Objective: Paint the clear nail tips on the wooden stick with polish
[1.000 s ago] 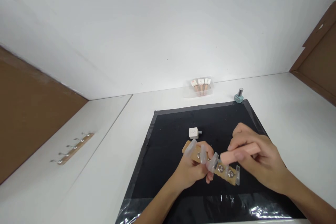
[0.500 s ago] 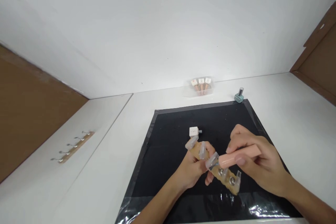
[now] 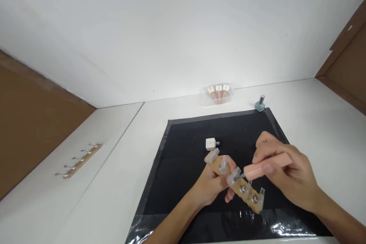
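The right hand (image 3: 288, 175) pinches a pink brush cap (image 3: 257, 169), its brush (image 3: 242, 175) at the middle clear nail tip (image 3: 234, 175). At nine o'clock from it, the left hand (image 3: 209, 187) curls around the tan stand (image 3: 249, 199) bearing that tip. At the left hand's twelve o'clock, a white polish bottle (image 3: 211, 144) lies on the black mat (image 3: 180, 167).

Covered, cropped and too small to read
Low and right of centre, the tan strip (image 3: 248, 197) covers part of the left grip (image 3: 211, 183), and the pink cap (image 3: 255, 170) hides some of the right grip (image 3: 283, 166); whether the brush (image 3: 242, 175) touches the clear nail tip (image 3: 233, 177) cannot be told. The left forearm (image 3: 178, 215) is cut off by the bottom edge, the right forearm (image 3: 333, 209) at the lower right corner. Print on the white bottle (image 3: 210, 144) mid-frame and on three bottles (image 3: 219, 93) in the clear tray (image 3: 205, 100) above is too small to read. The brown panel (image 3: 34, 122) at left is cropped by the frame's edge.
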Motion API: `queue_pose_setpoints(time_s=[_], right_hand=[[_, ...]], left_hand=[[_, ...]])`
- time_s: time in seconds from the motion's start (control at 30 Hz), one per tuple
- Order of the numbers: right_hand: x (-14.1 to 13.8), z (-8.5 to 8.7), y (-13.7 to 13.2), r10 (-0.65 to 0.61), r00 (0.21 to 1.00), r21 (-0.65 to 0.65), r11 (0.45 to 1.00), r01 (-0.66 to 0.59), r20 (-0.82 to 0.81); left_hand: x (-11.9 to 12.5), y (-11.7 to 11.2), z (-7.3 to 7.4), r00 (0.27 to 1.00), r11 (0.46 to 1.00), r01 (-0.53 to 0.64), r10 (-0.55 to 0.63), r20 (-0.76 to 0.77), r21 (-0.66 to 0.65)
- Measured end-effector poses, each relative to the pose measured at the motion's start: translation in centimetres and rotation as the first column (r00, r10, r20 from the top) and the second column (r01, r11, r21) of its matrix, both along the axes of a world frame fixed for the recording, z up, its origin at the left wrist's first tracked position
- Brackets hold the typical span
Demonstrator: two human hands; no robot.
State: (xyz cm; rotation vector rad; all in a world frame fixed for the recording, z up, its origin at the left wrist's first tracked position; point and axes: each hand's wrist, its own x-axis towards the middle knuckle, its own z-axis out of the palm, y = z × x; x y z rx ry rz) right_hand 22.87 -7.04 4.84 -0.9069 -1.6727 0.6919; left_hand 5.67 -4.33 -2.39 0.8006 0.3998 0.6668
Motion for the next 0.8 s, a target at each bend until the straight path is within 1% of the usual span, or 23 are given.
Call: queue_pose_setpoints(time_s=[0.07, 0.13, 0.2, 0.27, 0.33, 0.37, 0.43, 0.5, 0.6, 0.67, 0.73, 0.8], right_hand=[[0.15, -0.09, -0.03, 0.055, 0.998, -0.013, 0.998, -0.055, 0.042], [0.28, -0.13, -0.05, 0.018, 0.997, -0.006, 1.000, -0.018, 0.081], [0.33, -0.05, -0.03, -0.036, 0.997, 0.015, 0.999, 0.035, 0.071], [0.26, 0.14, 0.02, -0.010, 0.998, 0.039, 0.999, 0.008, 0.057], [0.14, 0.42, 0.12, 0.038, 0.995, 0.056, 0.998, -0.043, 0.091], [0.07, 0.55, 0.19, 0.035, 0.993, 0.069, 0.997, -0.043, 0.116], [-0.03, 0.75, 0.31, -0.023, 0.989, 0.103, 0.995, 0.008, 0.143], [-0.06, 0.78, 0.40, -0.052, 0.990, 0.133, 0.991, 0.034, 0.129], [-0.02, 0.55, 0.39, -0.008, 0.991, 0.142, 0.990, -0.011, 0.133], [0.05, 0.30, 0.31, -0.040, 0.990, 0.139, 0.990, 0.021, 0.137], [0.12, 0.10, 0.20, -0.090, 0.992, 0.131, 0.988, 0.078, 0.091], [0.15, -0.01, 0.11, -0.070, 0.997, 0.109, 0.992, 0.066, 0.035]], left_hand=[[0.00, -0.01, -0.15, 1.000, 1.000, -0.004, 0.004, -0.024, 0.018], [-0.01, 0.02, -0.22, 0.999, 1.000, -0.011, 0.012, -0.030, 0.028], [-0.02, 0.07, -0.20, 1.000, 1.000, -0.011, 0.011, -0.019, 0.022], [0.01, 0.13, -0.11, 1.000, 1.000, -0.004, 0.004, 0.006, 0.001], [0.07, 0.18, -0.01, 1.000, 1.000, 0.010, -0.009, 0.022, -0.025], [0.11, 0.19, 0.02, 0.999, 0.999, 0.015, -0.014, 0.031, -0.035], [0.14, 0.19, 0.04, 0.999, 0.999, 0.024, -0.022, 0.044, -0.048], [0.11, 0.14, 0.01, 0.998, 0.998, 0.030, -0.028, 0.052, -0.052], [-0.06, 0.02, -0.11, 0.997, 0.997, 0.036, -0.032, 0.065, -0.062], [-0.23, -0.06, -0.15, 0.997, 0.996, 0.034, -0.029, 0.071, -0.078], [-0.37, -0.10, -0.12, 0.997, 0.995, 0.032, -0.025, 0.074, -0.091], [-0.42, -0.11, -0.04, 0.997, 0.996, 0.034, -0.028, 0.067, -0.088]])
